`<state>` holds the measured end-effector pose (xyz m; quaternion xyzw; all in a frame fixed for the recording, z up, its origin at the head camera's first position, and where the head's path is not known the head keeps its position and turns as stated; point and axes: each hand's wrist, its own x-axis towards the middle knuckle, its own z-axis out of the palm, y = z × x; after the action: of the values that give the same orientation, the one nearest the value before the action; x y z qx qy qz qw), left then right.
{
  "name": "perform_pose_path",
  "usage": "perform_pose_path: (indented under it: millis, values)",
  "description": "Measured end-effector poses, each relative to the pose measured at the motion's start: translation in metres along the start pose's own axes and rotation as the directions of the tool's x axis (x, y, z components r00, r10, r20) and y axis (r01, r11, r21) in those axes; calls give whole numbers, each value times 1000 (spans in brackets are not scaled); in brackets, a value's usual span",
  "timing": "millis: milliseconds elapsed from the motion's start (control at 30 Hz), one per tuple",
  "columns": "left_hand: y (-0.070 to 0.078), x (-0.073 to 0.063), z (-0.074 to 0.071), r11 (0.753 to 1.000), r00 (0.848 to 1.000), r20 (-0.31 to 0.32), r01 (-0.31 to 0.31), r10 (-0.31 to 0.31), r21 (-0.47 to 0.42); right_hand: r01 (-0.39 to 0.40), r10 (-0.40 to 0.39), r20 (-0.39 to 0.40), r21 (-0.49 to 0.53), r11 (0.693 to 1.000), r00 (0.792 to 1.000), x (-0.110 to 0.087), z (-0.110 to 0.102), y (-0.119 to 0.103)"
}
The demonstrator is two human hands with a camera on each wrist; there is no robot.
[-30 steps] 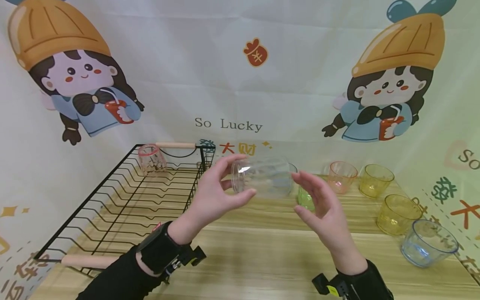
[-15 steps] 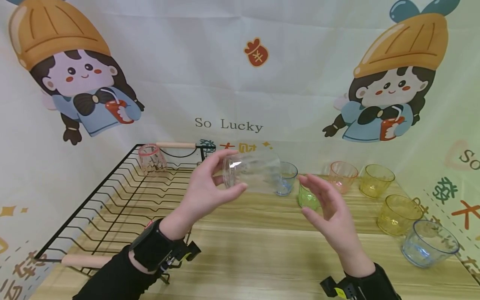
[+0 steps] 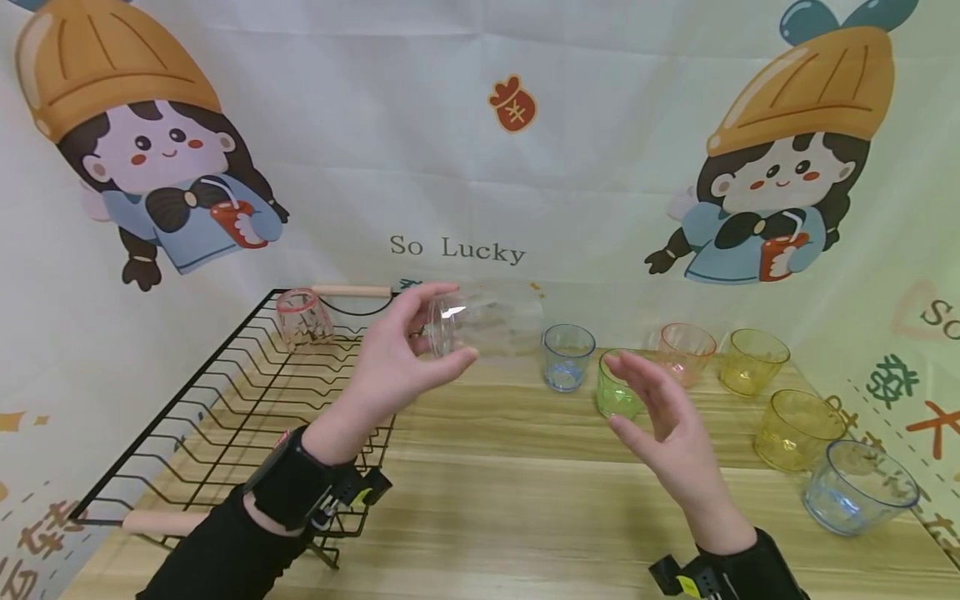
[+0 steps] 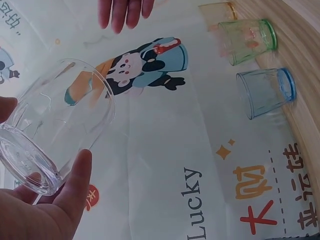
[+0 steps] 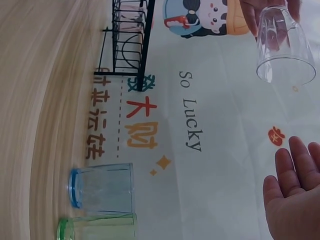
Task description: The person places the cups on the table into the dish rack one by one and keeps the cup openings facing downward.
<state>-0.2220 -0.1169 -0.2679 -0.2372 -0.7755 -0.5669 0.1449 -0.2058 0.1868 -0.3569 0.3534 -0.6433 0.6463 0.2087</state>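
Observation:
A clear drinking glass (image 3: 491, 321) lies sideways in the air, gripped near its thick base by my left hand (image 3: 405, 358). Its mouth points to the right in the head view. The left wrist view shows the thumb and fingers around the base of the clear glass (image 4: 60, 120). My right hand (image 3: 667, 433) is raised apart from it with relaxed fingers and holds nothing. Behind the right hand stand a green glass (image 3: 617, 392) and a blue glass (image 3: 568, 358). The right wrist view shows the right palm and fingers (image 5: 300, 175) with no object in them.
A black wire dish rack (image 3: 225, 417) with wooden handles stands at the left, a pink-rimmed glass (image 3: 303, 321) upside down in its far corner. Along the right side stand a pink glass (image 3: 686, 354), yellow glasses (image 3: 798, 429) and a larger blue glass (image 3: 858, 487). A printed cloth (image 3: 450, 167) hangs behind.
My left hand has carried the clear glass left and slightly up, toward the rack. My right hand has drawn away to the right, and the blue glass behind has come into full view.

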Motion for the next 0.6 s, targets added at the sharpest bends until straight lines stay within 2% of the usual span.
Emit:
perform_pose_path:
  millis: [467,600]
  values:
    - [-2,7,-18,997,997,-22,77,-77,15,-47,45,-27,-60,997,999,-5,-9,2]
    - [-4,9,-21,995,995,-29,94,-92,46,-59,57,-31,-80,995,998,-6,-11,4]
